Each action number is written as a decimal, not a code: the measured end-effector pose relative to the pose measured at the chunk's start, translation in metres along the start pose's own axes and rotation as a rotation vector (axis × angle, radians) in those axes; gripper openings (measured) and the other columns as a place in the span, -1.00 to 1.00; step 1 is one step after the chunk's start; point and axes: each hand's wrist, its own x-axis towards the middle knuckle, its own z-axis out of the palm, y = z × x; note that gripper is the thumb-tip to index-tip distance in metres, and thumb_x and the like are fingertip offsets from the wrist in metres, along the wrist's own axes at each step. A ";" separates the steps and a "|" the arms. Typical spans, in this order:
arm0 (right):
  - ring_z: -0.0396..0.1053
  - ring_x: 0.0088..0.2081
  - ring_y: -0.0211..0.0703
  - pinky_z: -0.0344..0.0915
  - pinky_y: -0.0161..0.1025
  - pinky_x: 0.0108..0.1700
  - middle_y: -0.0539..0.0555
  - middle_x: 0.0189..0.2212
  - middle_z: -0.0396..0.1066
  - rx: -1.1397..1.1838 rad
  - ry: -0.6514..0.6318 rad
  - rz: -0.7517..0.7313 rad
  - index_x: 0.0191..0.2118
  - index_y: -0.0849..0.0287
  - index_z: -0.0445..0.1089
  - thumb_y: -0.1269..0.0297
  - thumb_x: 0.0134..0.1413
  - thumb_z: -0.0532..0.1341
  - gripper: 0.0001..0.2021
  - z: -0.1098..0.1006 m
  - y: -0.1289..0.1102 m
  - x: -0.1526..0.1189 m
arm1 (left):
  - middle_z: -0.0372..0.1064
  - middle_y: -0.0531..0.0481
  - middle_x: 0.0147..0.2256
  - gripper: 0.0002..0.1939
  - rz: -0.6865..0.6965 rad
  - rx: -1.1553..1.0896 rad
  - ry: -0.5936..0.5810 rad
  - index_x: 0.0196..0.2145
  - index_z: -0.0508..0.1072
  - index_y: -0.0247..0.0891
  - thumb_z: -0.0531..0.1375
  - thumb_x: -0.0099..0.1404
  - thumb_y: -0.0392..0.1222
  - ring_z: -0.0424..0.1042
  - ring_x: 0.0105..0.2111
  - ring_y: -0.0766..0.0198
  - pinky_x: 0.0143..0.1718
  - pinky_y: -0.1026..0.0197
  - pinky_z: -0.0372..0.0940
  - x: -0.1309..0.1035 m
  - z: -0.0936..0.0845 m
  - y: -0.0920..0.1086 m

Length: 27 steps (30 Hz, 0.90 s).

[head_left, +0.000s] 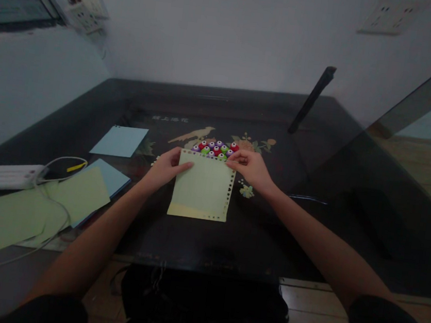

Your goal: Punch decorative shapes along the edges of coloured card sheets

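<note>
"What are the two hands doing?"

"Both are gripping one pale yellow-green sheet point(201, 188). The left hand point(165, 168) has its thumb over the upper left corner and its fingers behind. The right hand point(252, 170) pinches the upper right corner between thumb and fingertips."

"Where is the sheet?"

"In front of the person, over the dark tabletop point(253, 243), near its front edge. Small holes run along its top and right edges, with a few more at the bottom."

"And just beyond it?"

"A cluster of small round balls point(217, 150) in red, purple and green, each with a white spot like an eye. The sheet's top edge hides part of the cluster, so I can't tell how many there are."

"What's over to the left?"

"A light blue sheet point(120, 141) lies flat. Nearer the person are loose yellow-green papers point(83, 195), overlapping some blue paper point(116, 176), and a white device point(5, 177) with a white cable point(65, 212) running across the papers."

"On the right?"

"A thin black stick point(311, 102) stands tilted toward the back of the tabletop, well apart from the right hand."
</note>
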 end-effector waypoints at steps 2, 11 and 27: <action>0.34 -0.41 -0.23 0.26 -0.22 -0.31 0.03 -0.46 0.42 0.024 0.020 0.009 -0.44 0.20 0.40 0.29 -0.14 0.29 -0.89 -0.007 -0.002 0.002 | 0.48 -0.13 -0.22 -0.60 -0.068 -0.067 -0.072 -0.15 0.38 -0.31 0.22 0.13 -0.01 0.45 -0.28 0.15 -0.31 0.16 0.36 -0.002 0.000 0.001; 0.36 -0.35 -0.22 0.28 -0.20 -0.26 0.05 -0.42 0.44 0.116 0.096 0.015 -0.40 0.21 0.40 0.27 -0.13 0.31 -0.85 -0.029 -0.009 0.007 | 0.51 -0.12 -0.36 -0.64 -0.168 0.071 -0.449 -0.27 0.50 -0.33 0.21 0.12 0.03 0.45 -0.37 0.18 -0.39 0.20 0.36 -0.011 0.002 -0.002; 0.37 -0.50 -0.25 0.25 -0.27 -0.43 0.02 -0.57 0.43 0.011 -0.398 0.152 -0.51 0.19 0.40 0.16 -0.08 0.28 -0.81 -0.038 -0.006 0.005 | 0.26 0.04 -0.68 -0.62 -0.036 0.154 -0.285 -0.57 0.37 -0.31 0.12 0.21 0.06 0.20 -0.67 0.40 -0.59 0.31 0.16 -0.010 0.007 -0.001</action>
